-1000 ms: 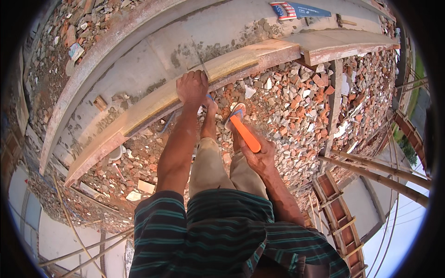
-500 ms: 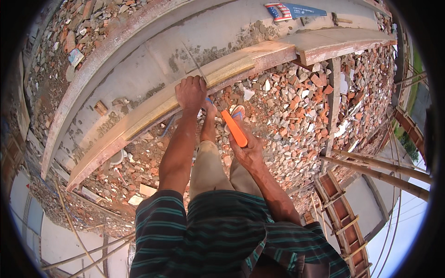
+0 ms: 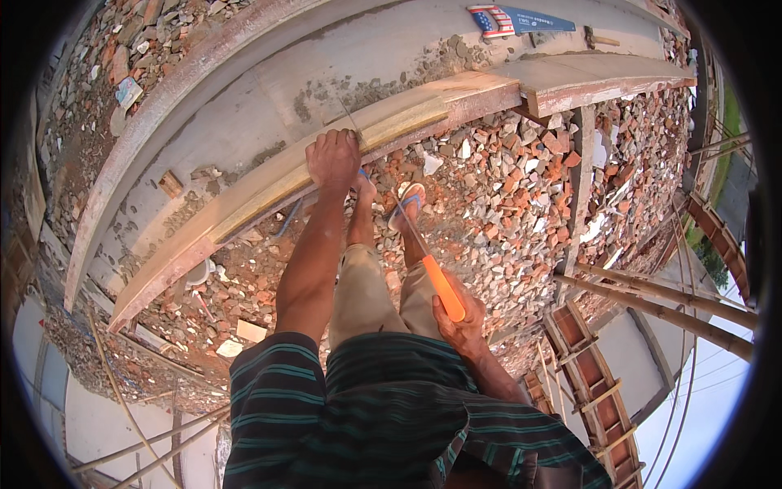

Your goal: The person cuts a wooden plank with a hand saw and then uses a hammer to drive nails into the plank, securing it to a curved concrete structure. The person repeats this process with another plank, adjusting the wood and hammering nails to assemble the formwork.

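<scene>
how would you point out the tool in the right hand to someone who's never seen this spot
Start at the long pale wooden plank that slants across the brick rubble, where the left hand presses down. Nearer the body, the right hand grips a tool with an orange handle, its thin shaft pointing toward the plank. Nothing else there is bright orange and smooth.

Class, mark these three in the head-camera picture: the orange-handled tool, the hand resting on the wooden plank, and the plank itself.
orange-handled tool [image 3: 444, 287], head view, middle of the orange handle.
left hand [image 3: 332, 156], head view, back of the hand.
wooden plank [image 3: 244, 196], head view, bare top face left of the hand.
</scene>
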{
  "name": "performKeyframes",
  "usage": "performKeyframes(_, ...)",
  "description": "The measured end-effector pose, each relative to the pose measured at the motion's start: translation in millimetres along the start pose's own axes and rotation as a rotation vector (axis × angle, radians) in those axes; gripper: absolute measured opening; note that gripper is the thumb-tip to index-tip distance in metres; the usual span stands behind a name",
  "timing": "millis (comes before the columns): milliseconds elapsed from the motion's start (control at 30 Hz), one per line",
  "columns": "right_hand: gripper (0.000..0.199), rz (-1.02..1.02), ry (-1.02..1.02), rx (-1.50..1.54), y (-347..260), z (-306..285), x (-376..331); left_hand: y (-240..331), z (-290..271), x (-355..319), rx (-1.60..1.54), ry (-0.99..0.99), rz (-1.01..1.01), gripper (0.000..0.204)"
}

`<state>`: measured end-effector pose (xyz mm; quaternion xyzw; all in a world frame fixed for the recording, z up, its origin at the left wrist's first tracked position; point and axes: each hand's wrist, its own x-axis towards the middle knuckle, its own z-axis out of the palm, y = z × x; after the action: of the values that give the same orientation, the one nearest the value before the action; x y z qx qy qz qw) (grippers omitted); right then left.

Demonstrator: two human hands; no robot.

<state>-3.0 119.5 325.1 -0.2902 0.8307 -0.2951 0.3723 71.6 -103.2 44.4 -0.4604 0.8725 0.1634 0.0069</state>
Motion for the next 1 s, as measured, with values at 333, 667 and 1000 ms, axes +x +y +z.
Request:
performKeyframes(333,0.044,0.153,-0.013,-0.034,3,66,105,-1,2,6,-0.032,0.022,0.009,0.018)
performKeyframes(667,0.042,0.1,0.056,0.153,-3,22,60,4,-2,2,-0.088,0.022,-0.046,0.018)
performKeyframes(1000,0.047,0.02,-0.053,-0.139,-2,-21,-13,4,-5,0,-0.055,0.016,-0.015,0.018)
